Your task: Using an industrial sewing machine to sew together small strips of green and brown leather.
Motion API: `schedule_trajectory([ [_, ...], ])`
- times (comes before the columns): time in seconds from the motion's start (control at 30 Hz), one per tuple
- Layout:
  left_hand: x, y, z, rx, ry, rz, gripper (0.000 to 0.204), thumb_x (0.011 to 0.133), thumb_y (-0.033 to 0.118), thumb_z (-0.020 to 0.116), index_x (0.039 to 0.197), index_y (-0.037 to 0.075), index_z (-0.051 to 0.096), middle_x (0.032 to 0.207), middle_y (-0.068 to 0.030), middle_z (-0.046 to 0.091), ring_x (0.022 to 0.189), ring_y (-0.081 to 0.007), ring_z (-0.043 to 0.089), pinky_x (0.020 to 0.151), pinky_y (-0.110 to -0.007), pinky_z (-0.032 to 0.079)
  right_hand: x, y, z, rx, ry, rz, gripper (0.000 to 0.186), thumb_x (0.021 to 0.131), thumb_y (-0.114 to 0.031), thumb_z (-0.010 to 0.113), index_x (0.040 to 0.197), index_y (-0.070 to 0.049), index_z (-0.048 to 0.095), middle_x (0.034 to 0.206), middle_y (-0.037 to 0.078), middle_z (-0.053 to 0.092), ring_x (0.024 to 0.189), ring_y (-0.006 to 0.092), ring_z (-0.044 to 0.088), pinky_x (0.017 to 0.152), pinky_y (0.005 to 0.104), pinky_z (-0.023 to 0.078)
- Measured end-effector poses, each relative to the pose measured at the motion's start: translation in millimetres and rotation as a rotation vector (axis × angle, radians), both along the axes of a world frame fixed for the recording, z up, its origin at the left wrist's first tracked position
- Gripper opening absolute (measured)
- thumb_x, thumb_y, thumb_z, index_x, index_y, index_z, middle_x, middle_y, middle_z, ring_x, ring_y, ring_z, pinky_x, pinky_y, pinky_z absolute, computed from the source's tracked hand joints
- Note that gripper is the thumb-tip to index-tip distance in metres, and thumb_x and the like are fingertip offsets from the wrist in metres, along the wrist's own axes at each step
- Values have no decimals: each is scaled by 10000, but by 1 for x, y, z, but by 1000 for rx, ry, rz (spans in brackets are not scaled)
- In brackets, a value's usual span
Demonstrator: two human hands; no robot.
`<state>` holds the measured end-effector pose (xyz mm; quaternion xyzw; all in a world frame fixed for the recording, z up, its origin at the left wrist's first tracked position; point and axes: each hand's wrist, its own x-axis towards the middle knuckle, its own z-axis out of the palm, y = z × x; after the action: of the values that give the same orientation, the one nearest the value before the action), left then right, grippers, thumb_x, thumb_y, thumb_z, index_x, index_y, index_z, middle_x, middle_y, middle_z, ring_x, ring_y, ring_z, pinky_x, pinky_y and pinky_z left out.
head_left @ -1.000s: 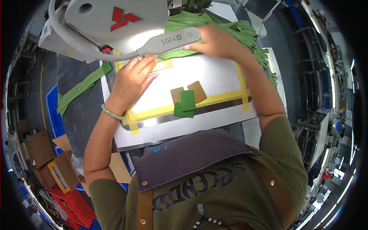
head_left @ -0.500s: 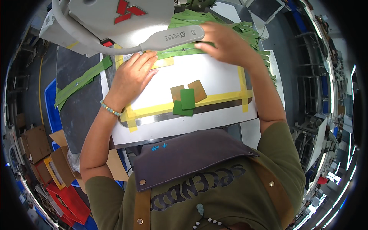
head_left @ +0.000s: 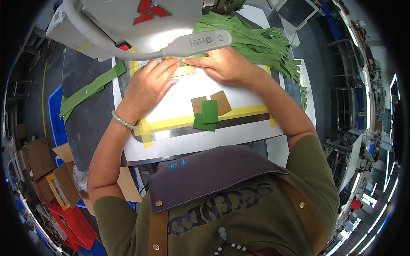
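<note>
Under the sewing machine's light, my left hand (head_left: 149, 87) keeps its fingers close together on a green zipper strip (head_left: 196, 56). My right hand (head_left: 228, 66) reaches in from the right, thumb and fingers closed on the same strip, fingertips almost meeting the left ones. Part of the strip is hidden by the hands and the lamp. Just below the fingertips lies a small yellowish plate (head_left: 185, 71). Nearer me, two green cards (head_left: 209, 112) and two tan cards (head_left: 221, 103) overlap on the white work surface (head_left: 171, 102).
A large pile of green zipper strips (head_left: 265, 45) covers the far right. The grey lamp (head_left: 198, 42) on its bent neck hangs over the hands, before the white machine body (head_left: 128, 25). More green strips (head_left: 92, 89) lie at left. Cardboard boxes (head_left: 66, 179) stand low left.
My right hand has come down and left from the pile side, closing in beside my left hand on the strip. The left hand has hardly moved. The whole view has shifted slightly.
</note>
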<state>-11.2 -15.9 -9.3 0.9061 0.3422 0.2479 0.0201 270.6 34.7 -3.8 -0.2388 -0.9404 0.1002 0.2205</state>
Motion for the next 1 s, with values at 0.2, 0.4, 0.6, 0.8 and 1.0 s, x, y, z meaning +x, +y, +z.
schedule_trajectory([
  [0.2, -2, 3, 4, -114, -87, -14, 353, 907, 123, 761, 1236, 3, 709, 1288, -76, 709, 1116, -282, 666, 948, -392, 561, -6, 16, 10, -230, 125, -150, 439, 919, -100, 659, 1355, -124, 707, 1303, 122, 644, 1204, 357, 609, 1055, 464, 493],
  [0.4, -1, 5, 2, -138, -98, -18, 340, 910, 110, 751, 1233, 11, 708, 1288, -84, 708, 1159, -299, 664, 977, -407, 552, -16, 32, 10, -963, 727, -177, 486, 1037, -130, 589, 1517, -77, 544, 1498, 151, 561, 1376, 277, 570, 1065, 366, 519],
  [0.6, -5, 3, 1, -190, -127, -12, 334, 919, 113, 745, 1233, 5, 705, 1284, -90, 708, 1164, -302, 664, 979, -413, 550, 7, 32, 32, -1239, 743, -27, 404, 1078, -188, 522, 1434, -15, 601, 1340, 133, 669, 1169, 189, 649, 978, 370, 548],
  [0.8, -4, 2, 2, -157, -111, 4, 344, 922, 116, 743, 1243, 0, 700, 1283, -97, 706, 1173, -305, 658, 984, -412, 547, 19, 0, 11, -81, 119, -107, 220, 893, -44, 702, 1092, -94, 779, 1066, 94, 705, 1007, 282, 657, 886, 417, 534],
  [1.0, -4, 1, 2, -139, -61, 16, 358, 930, 137, 739, 1259, 0, 700, 1299, -93, 710, 1166, -297, 654, 995, -408, 541, 21, -4, -3, 23, 130, -129, 208, 864, 1, 692, 1037, -88, 767, 1064, 53, 711, 1034, 278, 647, 938, 405, 511],
])
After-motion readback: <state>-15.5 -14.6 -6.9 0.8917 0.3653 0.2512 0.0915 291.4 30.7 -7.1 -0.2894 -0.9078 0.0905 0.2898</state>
